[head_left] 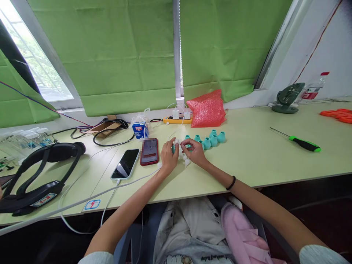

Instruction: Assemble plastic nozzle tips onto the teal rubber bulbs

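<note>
Set back from the front edge of a pale table (247, 161), the left hand (168, 156) curls around a teal cup (173, 148). The right hand (194, 151) pinches its fingers narrow on a small piece (180, 144), too tiny to identify. More teal cups (207, 143) stand towards the back edge. Careful work here likely needs a steady left grip and light, square fingertip pressure.

1. Teal pots (213, 140), beyond the right hand (194, 149): smooth, matt, plastic-looking.
2. Red pouch (209, 113), farther beyond both hands: glossy, bumpy plastic bubble wrap.
3. Pale phone (125, 163), left of the left hand (168, 155): glossy, glassy screen.
4. Tabletop (247, 157) under both hands: smooth, faint sheen.
</note>
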`<state>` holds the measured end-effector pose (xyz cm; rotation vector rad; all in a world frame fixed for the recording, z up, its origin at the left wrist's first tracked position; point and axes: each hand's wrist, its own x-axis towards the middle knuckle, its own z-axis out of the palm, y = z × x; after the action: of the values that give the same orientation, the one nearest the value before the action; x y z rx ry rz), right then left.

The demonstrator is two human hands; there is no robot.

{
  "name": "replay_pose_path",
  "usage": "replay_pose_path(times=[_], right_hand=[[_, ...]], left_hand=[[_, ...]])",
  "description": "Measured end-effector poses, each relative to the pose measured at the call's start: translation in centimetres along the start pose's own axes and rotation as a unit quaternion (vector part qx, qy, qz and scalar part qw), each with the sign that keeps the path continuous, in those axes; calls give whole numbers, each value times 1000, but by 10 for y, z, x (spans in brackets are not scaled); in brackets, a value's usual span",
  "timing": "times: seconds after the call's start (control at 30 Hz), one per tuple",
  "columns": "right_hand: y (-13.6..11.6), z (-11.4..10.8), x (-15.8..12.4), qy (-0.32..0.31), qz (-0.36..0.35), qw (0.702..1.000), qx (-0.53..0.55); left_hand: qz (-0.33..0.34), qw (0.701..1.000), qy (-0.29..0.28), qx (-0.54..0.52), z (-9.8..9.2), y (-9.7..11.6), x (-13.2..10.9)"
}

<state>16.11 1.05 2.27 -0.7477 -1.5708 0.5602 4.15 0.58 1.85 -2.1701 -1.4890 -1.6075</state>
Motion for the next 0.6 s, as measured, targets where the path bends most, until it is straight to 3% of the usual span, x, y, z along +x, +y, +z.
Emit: replay_pose_path(times=[0.27,0.6], right_hand=[[0,-1,2,39,-12,999,-24],[-4,-2,1,38,-36,997,-60]], left_hand=[[20,1000,-13,-13,-1,0,-1],[12,1000,-5,-20,-3,1,0]])
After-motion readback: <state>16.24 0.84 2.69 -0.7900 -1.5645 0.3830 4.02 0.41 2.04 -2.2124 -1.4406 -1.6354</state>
